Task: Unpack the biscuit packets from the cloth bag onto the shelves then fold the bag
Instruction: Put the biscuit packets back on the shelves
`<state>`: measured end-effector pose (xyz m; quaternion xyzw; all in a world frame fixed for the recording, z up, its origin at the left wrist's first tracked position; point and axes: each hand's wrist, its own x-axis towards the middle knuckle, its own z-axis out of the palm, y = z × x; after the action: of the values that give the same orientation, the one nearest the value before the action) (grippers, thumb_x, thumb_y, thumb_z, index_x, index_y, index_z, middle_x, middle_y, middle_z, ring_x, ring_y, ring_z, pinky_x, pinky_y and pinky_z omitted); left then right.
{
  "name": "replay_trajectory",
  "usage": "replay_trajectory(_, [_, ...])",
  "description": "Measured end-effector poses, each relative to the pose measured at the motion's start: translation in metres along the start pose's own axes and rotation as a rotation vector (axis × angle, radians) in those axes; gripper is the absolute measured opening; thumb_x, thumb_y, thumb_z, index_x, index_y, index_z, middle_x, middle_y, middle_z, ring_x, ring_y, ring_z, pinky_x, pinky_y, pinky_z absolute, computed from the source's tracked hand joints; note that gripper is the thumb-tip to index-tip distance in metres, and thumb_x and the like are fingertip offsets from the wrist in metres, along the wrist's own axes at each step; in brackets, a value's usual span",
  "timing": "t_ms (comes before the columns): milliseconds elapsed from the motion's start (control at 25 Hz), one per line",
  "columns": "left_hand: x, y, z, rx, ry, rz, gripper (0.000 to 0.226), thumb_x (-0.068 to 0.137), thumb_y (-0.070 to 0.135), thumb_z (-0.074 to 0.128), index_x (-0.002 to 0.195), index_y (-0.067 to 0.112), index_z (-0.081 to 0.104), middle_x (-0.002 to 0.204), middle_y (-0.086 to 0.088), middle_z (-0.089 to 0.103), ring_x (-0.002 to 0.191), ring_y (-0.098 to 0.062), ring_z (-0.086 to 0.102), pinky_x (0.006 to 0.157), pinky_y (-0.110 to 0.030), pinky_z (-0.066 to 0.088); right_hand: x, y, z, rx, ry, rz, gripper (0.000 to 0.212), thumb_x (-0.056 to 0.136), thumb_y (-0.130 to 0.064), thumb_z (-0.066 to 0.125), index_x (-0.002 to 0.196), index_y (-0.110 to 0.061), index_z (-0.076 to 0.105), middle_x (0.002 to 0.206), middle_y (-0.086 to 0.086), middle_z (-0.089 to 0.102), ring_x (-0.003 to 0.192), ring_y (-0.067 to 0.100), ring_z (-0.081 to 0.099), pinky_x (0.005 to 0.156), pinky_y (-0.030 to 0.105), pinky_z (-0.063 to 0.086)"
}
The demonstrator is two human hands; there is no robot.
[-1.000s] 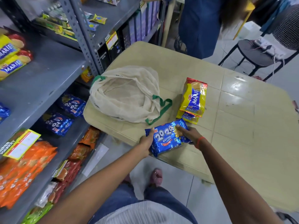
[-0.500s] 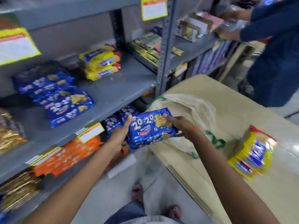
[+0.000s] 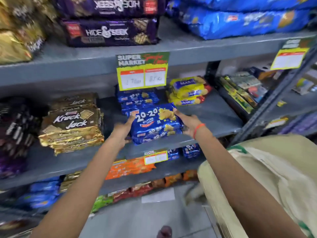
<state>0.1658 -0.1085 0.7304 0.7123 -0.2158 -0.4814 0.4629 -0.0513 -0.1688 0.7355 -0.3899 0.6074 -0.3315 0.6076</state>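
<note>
I hold a stack of blue 20-20 butter biscuit packets [image 3: 155, 125] between both hands over the front of the grey middle shelf [image 3: 211, 115]. My left hand [image 3: 122, 132] grips the stack's left end and my right hand [image 3: 187, 122] grips its right end. More blue 20-20 packets [image 3: 138, 98] lie on the shelf just behind the stack. The beige cloth bag [image 3: 274, 169] with green trim lies on the table at the lower right, partly behind my right arm.
Gold Krack Jack packets [image 3: 72, 122] lie to the left on the same shelf and yellow Marie packets [image 3: 187, 91] to the right. A price tag [image 3: 142, 71] hangs from the shelf above. Lower shelves hold orange and blue packets. A grey upright post [image 3: 274, 100] stands at the right.
I lifted the blue packets off the table, turned left to the shelves and carried them up to the middle shelf. The bag and table now sit at the lower right.
</note>
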Motion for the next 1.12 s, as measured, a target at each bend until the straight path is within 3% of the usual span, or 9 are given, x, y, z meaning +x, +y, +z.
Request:
replay_trajectory(200, [0.028,0.019,-0.009,-0.094,0.076,0.011,0.064,0.081,0.051,0.064,0.123,0.005,0.052,0.113,-0.005,0.061,0.098,-0.028,0.059,0.076,-0.037,0.045,0.091,0.011,0.035,-0.099,0.042,-0.069,0.076,0.033,-0.073,0.068,0.073,-0.008,0.063,0.09,0.023,0.071,0.073,0.03,0.058,0.085,0.056,0.052])
replay_trajectory(320, [0.035,0.021,-0.007,-0.073,0.065,0.02,0.06,0.082,0.05,0.063,0.123,0.007,0.054,0.117,-0.005,0.061,0.096,-0.025,0.058,0.075,-0.036,0.044,0.063,-0.002,0.041,-0.105,0.083,-0.035,0.072,0.059,-0.063,0.073,0.092,0.002,0.065,0.111,0.029,0.067,0.095,0.042,0.066,0.09,0.061,0.049])
replay_trajectory(440, [0.037,0.02,-0.006,0.014,0.071,0.024,0.064,0.083,0.054,0.059,0.123,0.004,0.052,0.119,-0.007,0.059,0.101,-0.026,0.057,0.076,-0.038,0.046,0.04,-0.014,0.041,-0.117,0.099,-0.047,0.073,0.079,-0.05,0.067,0.117,0.011,0.057,0.099,0.024,0.069,0.071,0.033,0.056,0.073,0.043,0.052])
replay_trajectory(480, [0.034,0.022,-0.005,0.064,0.091,0.048,0.065,0.084,0.056,0.056,0.121,0.003,0.053,0.116,-0.007,0.059,0.101,-0.026,0.057,0.081,-0.04,0.048,0.037,-0.014,0.038,-0.116,0.094,-0.049,0.072,0.08,-0.051,0.065,0.118,0.009,0.058,0.115,0.022,0.063,0.074,0.031,0.056,0.072,0.038,0.05])
replay_trajectory(560, [0.027,0.025,0.002,0.251,0.167,0.141,0.07,0.084,0.063,0.05,0.115,0.0,0.056,0.12,-0.012,0.061,0.106,-0.03,0.058,0.098,-0.044,0.045,0.026,-0.014,0.025,-0.12,0.066,-0.044,0.066,0.076,-0.058,0.064,0.107,0.0,0.062,0.089,0.021,0.059,0.079,0.028,0.055,0.078,0.039,0.05])
replay_trajectory(720, [-0.017,0.032,0.039,0.647,0.233,0.366,0.067,0.09,0.053,0.046,0.129,-0.001,0.048,0.137,-0.023,0.048,0.132,-0.039,0.037,0.113,-0.042,0.023,-0.001,-0.013,-0.024,-0.099,0.03,-0.023,0.071,0.076,-0.06,0.064,0.119,-0.005,0.054,0.108,0.009,0.066,0.095,0.021,0.061,0.088,0.044,0.048])
replay_trajectory(880, [-0.094,0.007,0.116,0.607,-0.073,0.419,0.061,0.089,0.048,0.052,0.124,-0.001,0.053,0.133,-0.024,0.053,0.129,-0.039,0.042,0.11,-0.044,0.032,-0.043,-0.003,-0.102,-0.068,0.067,-0.053,0.058,0.076,-0.058,0.065,0.111,-0.012,0.056,0.114,0.008,0.068,0.094,0.017,0.064,0.073,0.031,0.048])
replay_trajectory(1040, [-0.169,-0.05,0.208,0.529,-0.52,0.231,0.034,0.088,0.043,0.057,0.081,0.01,0.058,0.082,-0.013,0.058,0.083,-0.022,0.054,0.068,-0.031,0.039,-0.096,0.036,-0.201,-0.086,0.223,-0.016,0.053,0.076,-0.058,0.064,0.103,-0.012,0.064,0.109,0.007,0.071,0.092,0.019,0.064,0.075,0.032,0.039])
replay_trajectory(1120, [-0.203,-0.084,0.247,0.55,-0.671,0.123,0.032,0.087,0.044,0.058,0.081,0.013,0.058,0.084,-0.008,0.056,0.084,-0.019,0.051,0.07,-0.03,0.038,-0.127,0.063,-0.251,-0.092,0.298,0.012,0.044,0.078,-0.055,0.064,0.093,-0.013,0.065,0.103,0.007,0.069,0.092,0.02,0.062,0.074,0.032,0.036])
